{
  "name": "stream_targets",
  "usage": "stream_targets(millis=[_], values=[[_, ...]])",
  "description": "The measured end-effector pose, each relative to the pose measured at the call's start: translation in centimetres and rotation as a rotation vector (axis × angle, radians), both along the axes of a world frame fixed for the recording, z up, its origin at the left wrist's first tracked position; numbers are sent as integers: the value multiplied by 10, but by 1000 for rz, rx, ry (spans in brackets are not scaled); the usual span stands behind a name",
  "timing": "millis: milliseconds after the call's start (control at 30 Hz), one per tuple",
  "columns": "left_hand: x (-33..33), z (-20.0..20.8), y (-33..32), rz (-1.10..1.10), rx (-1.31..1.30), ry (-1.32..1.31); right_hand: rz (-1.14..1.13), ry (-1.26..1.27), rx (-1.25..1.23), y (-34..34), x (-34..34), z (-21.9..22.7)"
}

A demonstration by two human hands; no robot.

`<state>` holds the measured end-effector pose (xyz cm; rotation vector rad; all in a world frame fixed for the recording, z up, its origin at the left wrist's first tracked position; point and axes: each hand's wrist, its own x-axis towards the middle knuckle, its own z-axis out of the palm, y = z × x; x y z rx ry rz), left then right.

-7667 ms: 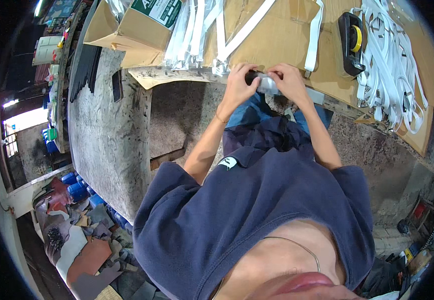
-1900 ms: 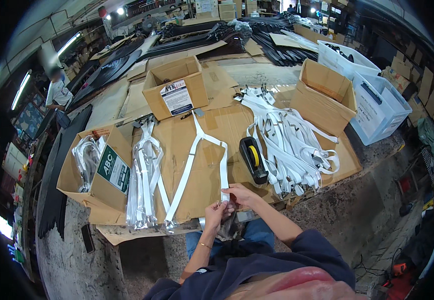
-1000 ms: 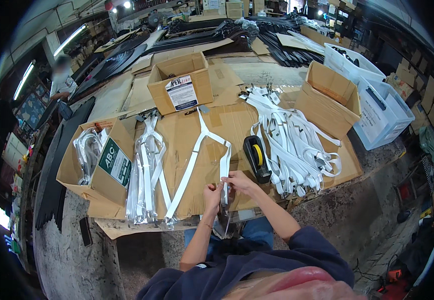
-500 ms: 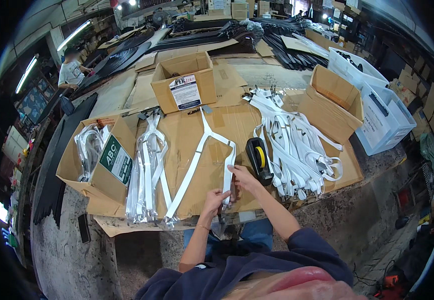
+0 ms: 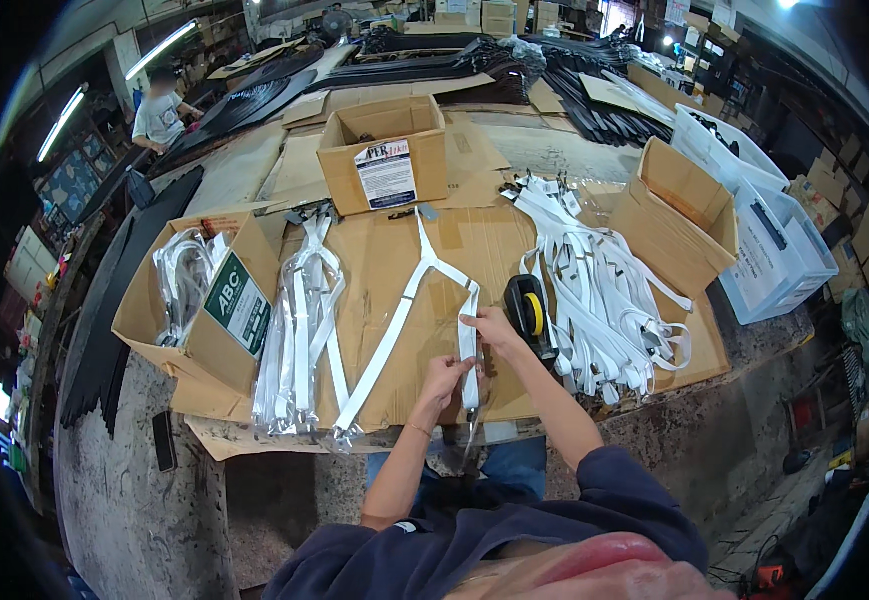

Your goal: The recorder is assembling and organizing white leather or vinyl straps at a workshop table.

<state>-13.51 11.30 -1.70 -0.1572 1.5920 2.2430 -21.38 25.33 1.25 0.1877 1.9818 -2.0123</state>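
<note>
A white pair of suspenders (image 5: pixel 391 335) lies in a Y shape on the flattened cardboard, its joined end toward the far box. My left hand (image 5: pixel 445 378) is closed on its right strap close to the lower end. Higher on that same strap, my right hand (image 5: pixel 494 329) pinches it between thumb and fingers. Clear plastic shows around the strap ends near the table edge. Left of it lies a stack of white suspenders in clear plastic (image 5: pixel 299 330). To the right, beyond a black tape dispenser (image 5: pixel 531 318) with a yellow core, is a heap of loose white suspenders (image 5: pixel 599 300).
An open carton (image 5: pixel 194 330) at the left holds bagged white straps. Another carton (image 5: pixel 384 160) stands at the far middle, and one (image 5: pixel 674 215) tilts at the right beside translucent bins (image 5: pixel 769 250). A phone (image 5: pixel 163 441) lies left. A person (image 5: pixel 159 118) sits far left.
Both hands have moved slightly up and away along the right strap, which they still hold. The whole view has shifted a little. The stacks and cartons stay as they were.
</note>
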Motion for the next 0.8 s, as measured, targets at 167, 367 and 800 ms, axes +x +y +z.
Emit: stream_targets(millis=[167,367,800], values=[[-27,-5,-5,75,163,-82,185,-142,-30,-2,-9,1],[-25,14,5,9,66,-58,-42,-168,-27,5,-34,-5],[-52,11,16,42,113,-55,-82,-178,-159,7,-60,-15]])
